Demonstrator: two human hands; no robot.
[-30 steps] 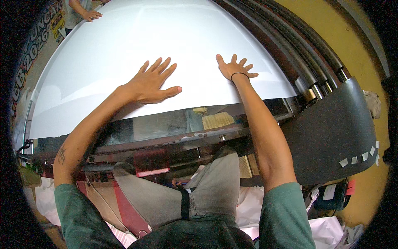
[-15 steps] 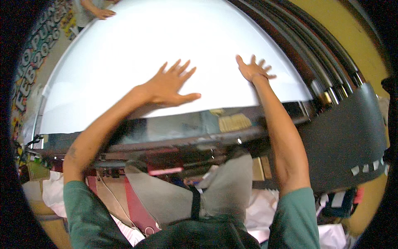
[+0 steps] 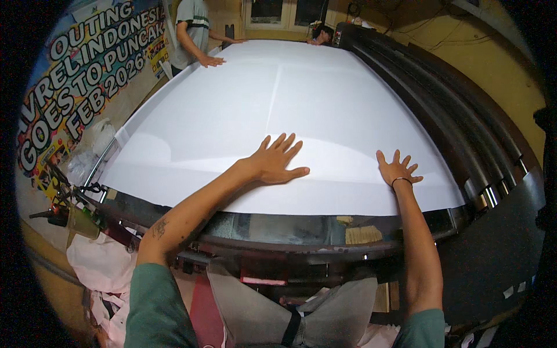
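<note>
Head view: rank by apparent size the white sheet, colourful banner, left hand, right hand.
1. white sheet
2. colourful banner
3. left hand
4. right hand
The hands look close in size; the right lies a bit farther off, so their order is unsure.

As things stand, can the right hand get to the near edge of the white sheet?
Probably yes. The right hand lies flat on the white sheet, fingers spread, a short way in from its near edge. Nothing lies between hand and edge; drawing the arm back should do it.

Dim warm room; overhead glare on the white sheet (image 3: 301, 110), fisheye bending and black vignette at edges.
</note>
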